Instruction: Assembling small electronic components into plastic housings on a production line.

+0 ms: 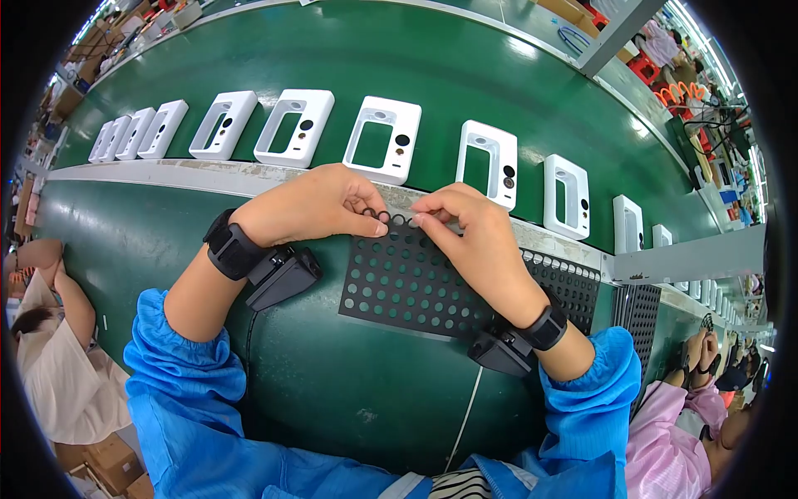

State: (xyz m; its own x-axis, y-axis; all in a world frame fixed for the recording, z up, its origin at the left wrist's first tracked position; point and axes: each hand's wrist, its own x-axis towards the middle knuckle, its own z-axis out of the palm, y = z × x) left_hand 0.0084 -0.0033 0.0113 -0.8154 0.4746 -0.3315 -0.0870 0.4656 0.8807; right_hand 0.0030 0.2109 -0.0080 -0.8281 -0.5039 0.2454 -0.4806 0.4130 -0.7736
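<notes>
A thin black perforated sheet [399, 283] with rows of round holes lies on the green bench in front of me. At its far edge, my left hand [324, 204] is closed, thumb and forefinger pinching near the left corner. My right hand [478, 237] pinches the same edge a little to the right. Small ring-like loops of the edge show between the fingertips. Whether a separate piece sits in either pinch is too small to tell. Beyond my hands stand white housings [383, 139], each with a rectangular opening and a round black spot.
Another perforated sheet [565, 287] lies right of my forearm, and a further dark one [637, 312] beyond it. A grey metal post [690, 259] juts in at right. Black devices are strapped to both wrists. Co-workers sit at left and right, one in a pink sleeve [665, 432].
</notes>
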